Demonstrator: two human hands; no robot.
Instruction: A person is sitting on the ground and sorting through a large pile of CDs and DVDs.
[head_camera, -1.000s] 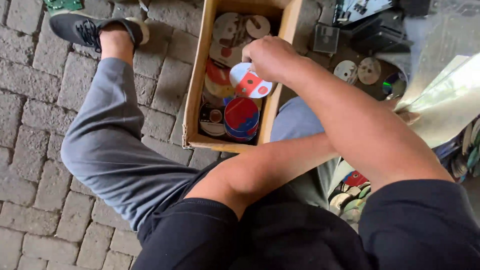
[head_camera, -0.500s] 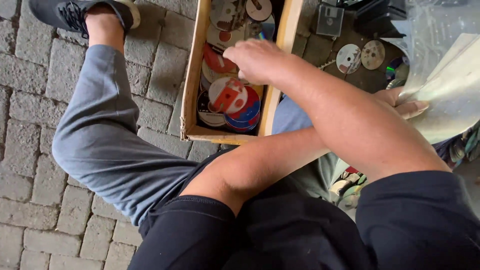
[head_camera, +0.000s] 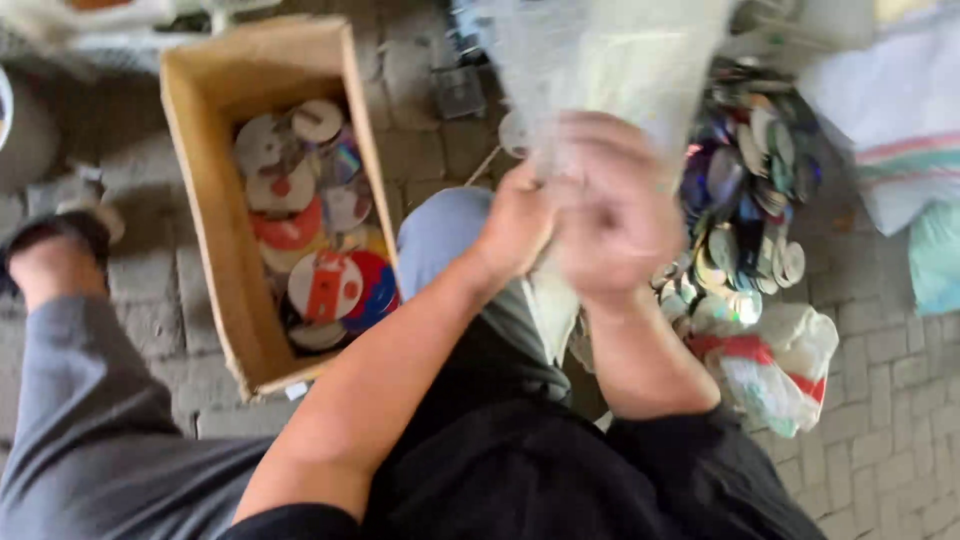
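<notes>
My left hand (head_camera: 515, 228) and my right hand (head_camera: 612, 210) are close together in front of me, both gripping a clear plastic sleeve (head_camera: 610, 70) with a pale sheet inside, held up above my knee. The right hand is blurred by motion. To the left, a cardboard box (head_camera: 215, 250) stands on the paving with several discs in it; a white disc with a red label (head_camera: 325, 285) lies on top near its front. A heap of loose shiny discs (head_camera: 745, 210) lies on the ground to the right, behind my hands.
A crumpled clear bag with red bits (head_camera: 775, 365) lies at the right by my leg. A white sack (head_camera: 890, 120) and a pale green bag (head_camera: 938, 255) sit at the far right. My shoe (head_camera: 60, 232) rests left of the box. Brick paving (head_camera: 890, 440) lies all around.
My right hand has left the box, where the white and red disc it held now lies, and has joined my left hand on the plastic sleeve. The view has swung right.
</notes>
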